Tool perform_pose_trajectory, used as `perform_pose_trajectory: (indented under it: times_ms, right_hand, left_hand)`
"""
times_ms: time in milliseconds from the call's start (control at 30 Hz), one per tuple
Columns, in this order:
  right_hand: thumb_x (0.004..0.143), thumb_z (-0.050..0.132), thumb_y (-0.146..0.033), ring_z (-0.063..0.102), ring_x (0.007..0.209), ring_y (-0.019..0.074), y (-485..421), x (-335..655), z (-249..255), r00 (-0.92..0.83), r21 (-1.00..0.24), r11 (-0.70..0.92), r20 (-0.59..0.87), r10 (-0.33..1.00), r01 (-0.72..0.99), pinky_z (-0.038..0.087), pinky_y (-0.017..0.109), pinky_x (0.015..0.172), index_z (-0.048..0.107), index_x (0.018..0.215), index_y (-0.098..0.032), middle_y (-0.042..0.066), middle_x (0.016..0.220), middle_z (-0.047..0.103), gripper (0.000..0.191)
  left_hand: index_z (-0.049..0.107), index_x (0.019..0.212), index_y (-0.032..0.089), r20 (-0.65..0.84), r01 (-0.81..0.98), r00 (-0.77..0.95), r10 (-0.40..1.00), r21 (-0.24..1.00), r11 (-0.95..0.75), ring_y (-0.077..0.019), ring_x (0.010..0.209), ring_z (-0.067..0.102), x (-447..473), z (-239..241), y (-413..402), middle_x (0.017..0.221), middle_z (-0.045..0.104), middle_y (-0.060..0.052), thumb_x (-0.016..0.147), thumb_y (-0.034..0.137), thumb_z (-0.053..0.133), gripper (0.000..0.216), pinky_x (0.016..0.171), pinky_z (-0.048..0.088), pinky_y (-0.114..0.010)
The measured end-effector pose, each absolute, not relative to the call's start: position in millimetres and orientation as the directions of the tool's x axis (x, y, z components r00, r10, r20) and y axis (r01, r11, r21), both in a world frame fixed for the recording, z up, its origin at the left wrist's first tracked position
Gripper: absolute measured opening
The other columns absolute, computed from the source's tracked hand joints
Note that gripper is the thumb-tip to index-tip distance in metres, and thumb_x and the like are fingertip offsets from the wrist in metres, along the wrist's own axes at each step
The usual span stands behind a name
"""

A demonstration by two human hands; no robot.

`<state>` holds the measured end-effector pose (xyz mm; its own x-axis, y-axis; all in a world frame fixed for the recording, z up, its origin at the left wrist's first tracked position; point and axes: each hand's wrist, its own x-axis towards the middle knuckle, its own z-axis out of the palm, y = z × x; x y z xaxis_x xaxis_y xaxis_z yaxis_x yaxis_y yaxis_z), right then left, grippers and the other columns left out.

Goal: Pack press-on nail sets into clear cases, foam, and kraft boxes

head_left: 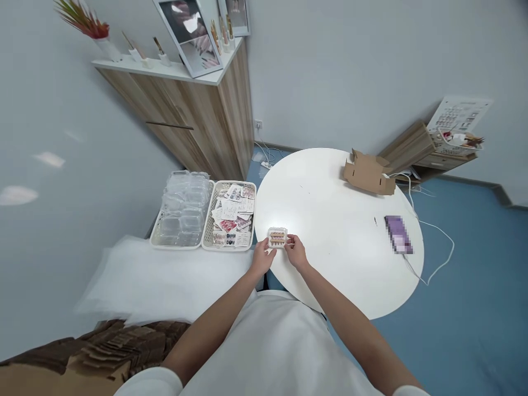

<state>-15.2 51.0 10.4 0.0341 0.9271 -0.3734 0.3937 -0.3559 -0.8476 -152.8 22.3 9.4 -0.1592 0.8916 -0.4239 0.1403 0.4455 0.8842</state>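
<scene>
A small clear plastic box (277,237) with rows of brownish pieces inside rests at the near left edge of the round white table (330,220). My left hand (262,257) pinches its left side and my right hand (295,250) pinches its right side, so both hold the box between their fingers.
Left of the table stand two white trays: one (183,212) stacked with clear empty boxes, one (231,215) full of printed cards and packets. On the table lie a cardboard box (368,174), a phone (398,234) and a white cable (433,231). A wooden cabinet (198,110) stands behind.
</scene>
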Motion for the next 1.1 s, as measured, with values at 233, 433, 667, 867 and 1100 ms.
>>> perform_pose_trajectory:
  times_ms: [233,433,667,867,1100]
  right_hand:
    - [0.066,0.044,-0.018,0.054,0.069,0.0122,79,-33,-1,0.068,-0.809,-0.402,-0.415,0.907,0.429,0.045,0.027,0.068,0.048,0.102,-0.019,0.003,0.089,0.054,0.037]
    - [0.065,0.044,-0.018,0.054,0.073,0.0134,88,-36,-5,0.074,-0.785,-0.419,-0.436,0.897,0.456,0.045,0.028,0.070,0.051,0.099,-0.020,0.002,0.086,0.056,0.035]
    - [0.067,0.043,-0.019,0.053,0.069,0.0127,86,-39,-9,0.082,-0.794,-0.384,-0.394,0.915,0.471,0.045,0.029,0.070,0.049,0.106,-0.020,0.004,0.094,0.054,0.039]
    - [0.067,0.047,-0.021,0.052,0.070,0.0122,83,-37,-11,0.035,-0.815,-0.365,-0.392,0.919,0.450,0.046,0.030,0.073,0.040,0.121,-0.017,0.006,0.099,0.051,0.054]
    - [0.063,0.056,-0.022,0.049,0.099,0.0175,77,-27,-11,-0.163,-0.871,-0.324,-0.404,0.900,0.369,0.042,0.035,0.086,0.018,0.133,-0.023,0.008,0.121,0.040,0.079]
  left_hand:
    - [0.040,0.122,0.015,-0.483,0.221,-0.192,0.854,0.827,0.518,-0.0214,0.105,0.047,-160,2,52,0.125,0.036,-0.014,0.069,0.024,0.056,0.056,0.084,0.041,-0.029]
    - [0.031,0.126,0.018,-0.472,0.220,-0.197,0.859,0.833,0.508,-0.0219,0.111,0.042,-158,-13,53,0.127,0.033,-0.012,0.070,0.026,0.056,0.062,0.089,0.038,-0.030]
    - [0.026,0.129,0.020,-0.449,0.245,-0.189,0.873,0.840,0.485,-0.0229,0.117,0.036,-156,-12,49,0.129,0.028,-0.011,0.071,0.029,0.055,0.065,0.096,0.032,-0.033]
    - [0.021,0.131,0.016,-0.424,0.264,-0.167,0.890,0.850,0.455,-0.0222,0.122,0.030,-157,-14,46,0.133,0.022,-0.013,0.073,0.030,0.053,0.068,0.100,0.027,-0.033]
    - [0.013,0.134,0.018,-0.486,0.250,-0.179,0.856,0.819,0.517,-0.0243,0.126,0.023,-153,-3,42,0.139,0.018,-0.012,0.067,0.033,0.061,0.084,0.102,0.022,-0.033]
